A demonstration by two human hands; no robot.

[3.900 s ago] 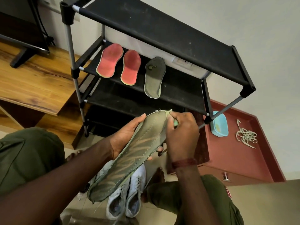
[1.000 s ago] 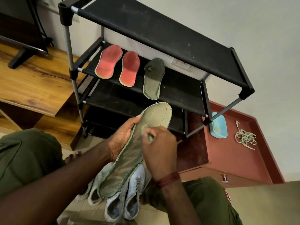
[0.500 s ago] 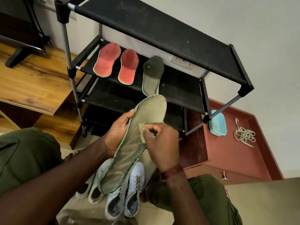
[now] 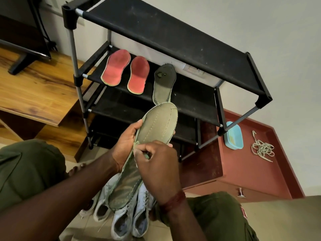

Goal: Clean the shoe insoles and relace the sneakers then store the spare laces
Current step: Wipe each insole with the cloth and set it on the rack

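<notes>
left hand (image 4: 126, 141) cups the long green insole (image 4: 156, 126) from its left edge, fingers curled under it, toe end pointing far toward the rack. right hand (image 4: 156, 164) pinches a small pale green scrubber (image 4: 146, 155) (cloth or sponge, can't tell) against the insole about halfway down. a few seconds ago that hand was up at the toe tip, so the wiping has travelled toward the heel. the heel half looks darker and streaky, so i'd guess this one's half done. probably the last insole too, since three are already parked on the rack.

around it: wooden bench (image 4: 34, 87) far left with a tv foot (image 4: 19, 65) on it. the black shoe rack (image 4: 173, 37) has two red insoles (image 4: 116, 67) on its middle shelf, then a dark green insole (image 4: 164, 82) to their right. white sneakers (image 4: 128, 218) sit on the floor right under the held insole. off right on the red cabinet (image 4: 251, 174) are a blue tub (image 4: 233, 136) and, further right, the loose spare laces (image 4: 262, 148). nothing's really blocking, only a rack leg crossing in front of the tub.
</notes>
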